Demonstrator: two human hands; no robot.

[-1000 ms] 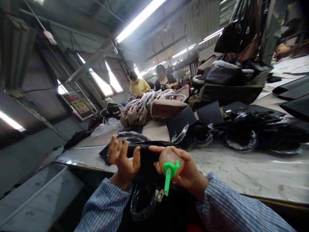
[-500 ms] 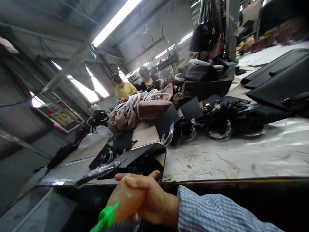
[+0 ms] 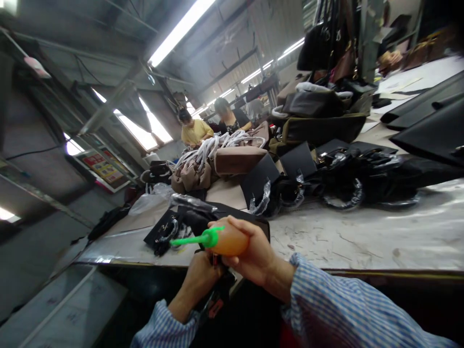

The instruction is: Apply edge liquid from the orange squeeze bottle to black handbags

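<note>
My right hand [image 3: 261, 251] is wrapped round a squeeze bottle [image 3: 234, 240] with amber-orange contents. The bottle's long green nozzle points left, above my left hand [image 3: 199, 276]. Those left fingers are closed at the front edge of a black handbag [image 3: 239, 210], just below the bottle. Part of the bag is hidden behind my hands, and its near side hangs over the table edge. Left of it lies another black bag [image 3: 159, 231] with plastic-wrapped handles.
Black bags with wrapped handles [image 3: 348, 193] line the white worktable [image 3: 319, 241]. Beyond them are beige bags [image 3: 241, 161] with white-wrapped straps and a stack of dark bags [image 3: 322, 130]. Two people stand at the far end. A clear plastic bag [image 3: 148, 200] lies on the left.
The squeeze bottle has risen in my right hand and its nozzle has swung from down-left to nearly level. My left hand has come into view. The black bag's near part has been turned up.
</note>
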